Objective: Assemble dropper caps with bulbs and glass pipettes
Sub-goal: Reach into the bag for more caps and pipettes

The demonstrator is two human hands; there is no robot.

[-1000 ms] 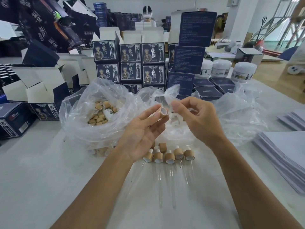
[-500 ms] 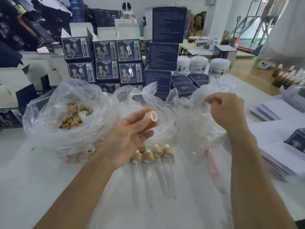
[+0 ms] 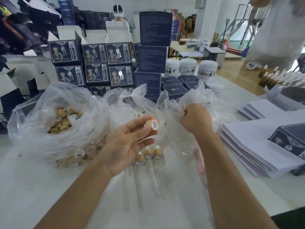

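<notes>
Left hand [image 3: 125,144] is up over the table [image 3: 33,187], palm toward the camera, and it pinches a cap [image 3: 152,125] between thumb and fingertips, white-lined opening facing us. The other fingers lie relaxed and slightly curled below it. That cap hangs above the row of finished droppers [image 3: 149,154], which lie on the table just behind the left palm, wooden collars side by side, glass pipettes running toward the camera.

Right hand [image 3: 196,120] sits to the right of the cap, well apart from it, fingers curled into a fist and bunched in the thin plastic of the right bag [image 3: 189,103]. Whether anything besides plastic sits inside that grip, cannot tell.

Left of the cap, the left bag [image 3: 49,116] gapes open with a heap of loose wooden caps inside; more caps show through its plastic at the bottom edge.

Behind the bags, dark printed boxes [image 3: 107,63] are stacked up, and white jars [image 3: 188,66] stand to their right. Right of the right hand, a stack of white sheets [image 3: 247,146] lies on the table with a dark box on top.
</notes>
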